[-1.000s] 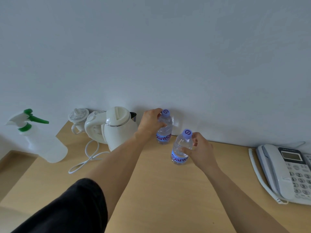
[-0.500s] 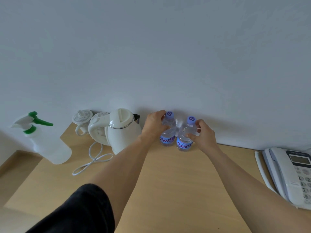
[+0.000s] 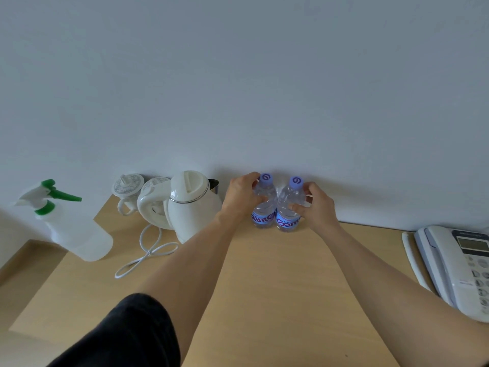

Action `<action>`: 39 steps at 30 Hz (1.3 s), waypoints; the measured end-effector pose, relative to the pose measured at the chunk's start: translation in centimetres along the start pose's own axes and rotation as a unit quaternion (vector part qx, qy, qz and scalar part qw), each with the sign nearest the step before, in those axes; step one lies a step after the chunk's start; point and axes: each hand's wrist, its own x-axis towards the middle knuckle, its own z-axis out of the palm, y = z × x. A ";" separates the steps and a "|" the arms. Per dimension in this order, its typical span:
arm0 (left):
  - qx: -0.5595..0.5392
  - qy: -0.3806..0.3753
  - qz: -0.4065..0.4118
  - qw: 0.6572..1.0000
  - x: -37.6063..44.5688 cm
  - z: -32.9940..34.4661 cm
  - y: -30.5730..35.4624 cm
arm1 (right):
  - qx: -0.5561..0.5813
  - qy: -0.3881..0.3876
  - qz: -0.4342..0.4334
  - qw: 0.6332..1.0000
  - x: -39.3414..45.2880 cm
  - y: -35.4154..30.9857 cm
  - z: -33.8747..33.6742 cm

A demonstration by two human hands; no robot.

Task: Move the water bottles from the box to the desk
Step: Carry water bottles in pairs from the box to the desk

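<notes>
Two clear plastic water bottles stand upright on the desk [image 3: 277, 287], side by side and touching, close against the wall [image 3: 238, 88]. Both have purple caps and blue labels with purple lettering. Left hand [image 3: 239, 197] grips the left bottle [image 3: 263, 207], fingers curled round its upper body. Right hand [image 3: 316, 205] grips the right bottle [image 3: 287, 210] the same way. Desk top is pale wood grain, smooth, with a broad bare stretch in front of the bottles. Just left of the left hand: a glossy white kettle [image 3: 190, 205], rounded, its white cord [image 3: 148, 250] looped loosely on the desk. Behind it, a white lidded cup [image 3: 127, 186]. Translucent spray bottle [image 3: 71, 229] with a green trigger at the desk's left edge. White telephone [image 3: 460, 268] at the right edge.
</notes>
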 end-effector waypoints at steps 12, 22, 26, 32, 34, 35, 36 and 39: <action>0.005 0.001 -0.009 1.000 0.8 0.3 1.1 | -0.026 0.034 0.010 0.999 0.7 -0.8 -0.6; 0.011 0.012 -0.026 1.000 0.8 0.7 0.5 | -0.060 -0.004 0.026 0.998 1.7 -1.3 -0.7; 0.016 0.016 -0.038 0.999 0.8 0.3 -0.4 | -0.085 -0.035 0.024 0.996 2.3 -2.1 -0.2; 0.048 0.009 -0.063 0.997 1.2 -0.9 -0.7 | -0.123 -0.086 0.016 0.989 3.6 -3.5 -0.3; 0.064 0.002 -0.067 0.996 1.3 -1.4 -1.0 | -0.128 -0.089 0.022 0.988 3.8 -3.7 -0.3; 0.074 0.001 -0.069 0.995 1.2 -1.6 -1.2 | -0.128 -0.090 0.023 0.987 3.9 -3.8 -0.3; 0.085 0.003 -0.072 0.994 1.2 -1.9 -1.3 | -0.131 -0.091 0.020 0.987 4.0 -3.9 -0.4; 0.119 0.023 -0.069 0.990 1.4 -2.8 -1.5 | -0.153 -0.089 -0.003 0.984 4.8 -4.3 -0.8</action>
